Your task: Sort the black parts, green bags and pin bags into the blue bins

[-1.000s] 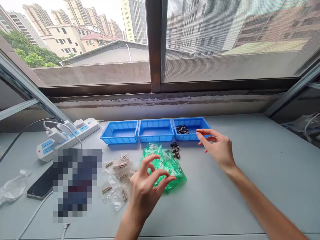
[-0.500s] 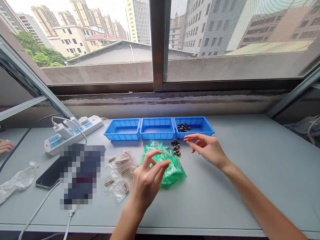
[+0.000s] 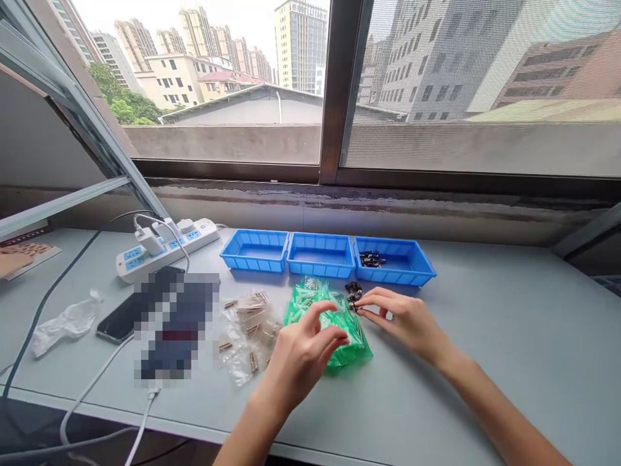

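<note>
My left hand [image 3: 303,346] hovers over the green plastic bags [image 3: 356,353], its thumb and fingers apart and holding nothing. At the right edge of those bags, my right hand [image 3: 405,323] has its thumb and fingertips at a small pile of black parts [image 3: 354,288], closed on one of them. Behind the hands stand three blue bins in a row: the left bin [image 3: 255,264] and the middle bin [image 3: 321,267] hold nothing visible, and the right bin [image 3: 410,277] has black parts in its left side. Clear bags with copper-coloured pins [image 3: 241,323] lie left of the green bags.
A white power strip [image 3: 206,233] with plugs and cables lies at the back left. In front of it are a dark phone [image 3: 114,325] and a blurred-out device [image 3: 182,323] on a cable. Crumpled white plastic [image 3: 68,323] lies further left. A window frame [image 3: 334,97] rises behind.
My right hand has come down from beside the right bin to the black parts and closed its fingertips there. My left hand stays spread over the green bags. The view has shifted and tilted.
</note>
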Available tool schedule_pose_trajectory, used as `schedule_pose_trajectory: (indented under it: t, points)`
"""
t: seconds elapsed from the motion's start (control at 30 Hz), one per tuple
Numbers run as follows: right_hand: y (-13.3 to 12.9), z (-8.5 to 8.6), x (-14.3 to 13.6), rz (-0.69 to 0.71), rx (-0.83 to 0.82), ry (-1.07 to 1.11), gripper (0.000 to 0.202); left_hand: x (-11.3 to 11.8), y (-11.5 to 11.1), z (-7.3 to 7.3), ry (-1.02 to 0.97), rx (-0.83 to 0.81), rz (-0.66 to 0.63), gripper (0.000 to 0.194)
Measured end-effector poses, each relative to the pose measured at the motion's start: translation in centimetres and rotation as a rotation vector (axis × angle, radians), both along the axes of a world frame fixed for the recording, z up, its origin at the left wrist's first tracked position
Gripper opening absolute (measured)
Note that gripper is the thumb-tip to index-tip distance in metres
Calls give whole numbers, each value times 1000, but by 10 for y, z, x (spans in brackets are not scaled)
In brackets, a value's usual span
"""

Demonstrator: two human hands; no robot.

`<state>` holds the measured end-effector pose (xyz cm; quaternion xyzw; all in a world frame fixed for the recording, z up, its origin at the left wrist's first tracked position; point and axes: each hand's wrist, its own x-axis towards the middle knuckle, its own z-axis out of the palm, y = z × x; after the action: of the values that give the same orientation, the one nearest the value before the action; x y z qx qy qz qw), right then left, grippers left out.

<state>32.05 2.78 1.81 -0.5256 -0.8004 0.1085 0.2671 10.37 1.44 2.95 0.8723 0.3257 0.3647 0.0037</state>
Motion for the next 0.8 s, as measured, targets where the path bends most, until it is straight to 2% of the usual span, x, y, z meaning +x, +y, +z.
schedule_pose_trajectory:
  t: [0.27, 0.57, 0.67, 0.8]
  points:
    - [0, -4, 0, 16, -33, -54, 23, 0, 0, -4, -13, 33, 8, 29]
    - [2, -5, 0, -40, -55, -41, 17, 2, -7, 8, -21, 159, 62, 22]
    - [2, -5, -2, -69, -71, -38, 16, 4, -10, 3, -80, 149, 83, 19]
    - [1, -2, -4, -117, -85, -27, 15, 1, -10, -6, -119, 84, 77, 24]
